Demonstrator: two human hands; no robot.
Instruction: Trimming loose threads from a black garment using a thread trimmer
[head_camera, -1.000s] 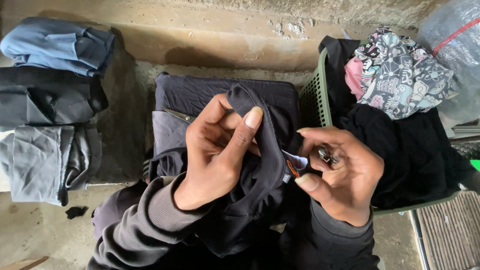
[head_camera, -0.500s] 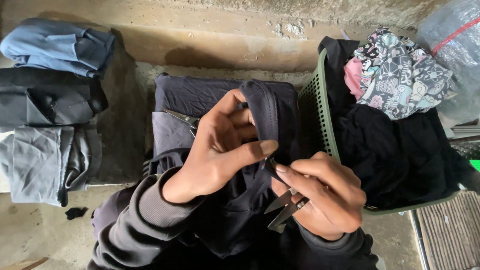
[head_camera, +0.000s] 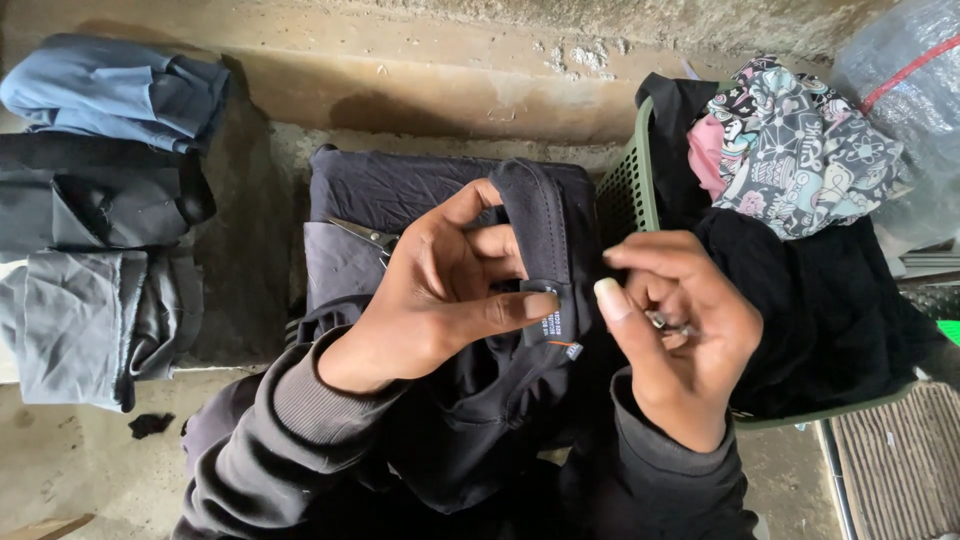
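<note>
My left hand (head_camera: 440, 295) grips the waistband of a black garment (head_camera: 540, 225) and holds it upright, its thumb pressing a small black label (head_camera: 556, 318). My right hand (head_camera: 685, 340) is just right of the band, with thumb and forefinger touching its edge. A small metal thread snipper (head_camera: 668, 322) is tucked in that palm, mostly hidden by the fingers. The rest of the garment hangs down over my lap (head_camera: 470, 430).
Scissors (head_camera: 365, 236) lie on a folded dark garment (head_camera: 400, 190) behind my hands. A green basket (head_camera: 628, 190) at right holds black and patterned clothes (head_camera: 800, 140). Folded blue (head_camera: 120, 90), black (head_camera: 90, 205) and grey clothes (head_camera: 90, 320) sit at left.
My right hand has risen from below the band to its right edge, drawing the snipper into the palm. My left hand has turned the band so the label shows under its thumb.
</note>
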